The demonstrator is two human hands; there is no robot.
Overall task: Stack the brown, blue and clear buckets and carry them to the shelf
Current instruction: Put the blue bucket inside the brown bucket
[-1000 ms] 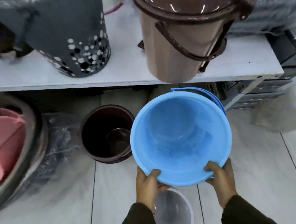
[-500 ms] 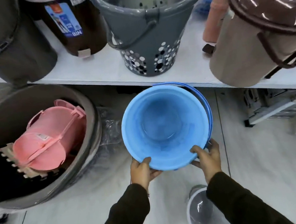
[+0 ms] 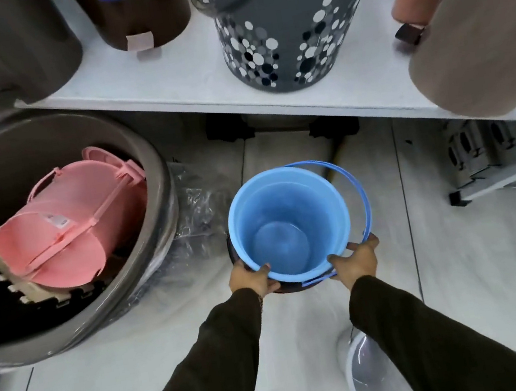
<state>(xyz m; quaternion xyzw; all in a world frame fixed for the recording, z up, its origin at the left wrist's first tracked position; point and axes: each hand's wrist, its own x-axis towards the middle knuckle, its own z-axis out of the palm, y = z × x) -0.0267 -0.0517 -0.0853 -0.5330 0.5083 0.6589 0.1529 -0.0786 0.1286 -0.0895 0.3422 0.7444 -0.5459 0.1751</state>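
The blue bucket [image 3: 290, 224] stands upright on the floor, nested inside the brown bucket [image 3: 283, 288], of which only a dark sliver shows at the near rim and left side. My left hand [image 3: 252, 279] grips the near left rim of the blue bucket. My right hand [image 3: 355, 262] grips its near right rim, by the blue handle [image 3: 363, 194] that lies folded to the right. The clear bucket [image 3: 366, 377] stands on the tiles by my right forearm, partly hidden by the sleeve.
A white shelf [image 3: 198, 83] runs across the top with a dotted grey bin [image 3: 277, 30], brown bins and a tan lidded bin [image 3: 478, 35]. A big grey tub [image 3: 156, 245] at left holds a pink bucket [image 3: 68, 222]. Crumpled plastic wrap [image 3: 197, 205] lies beside it.
The blue bucket went down from in front of the shelf edge into the brown bucket on the floor. Both hands kept their hold on its rim. My view shifted left and down.
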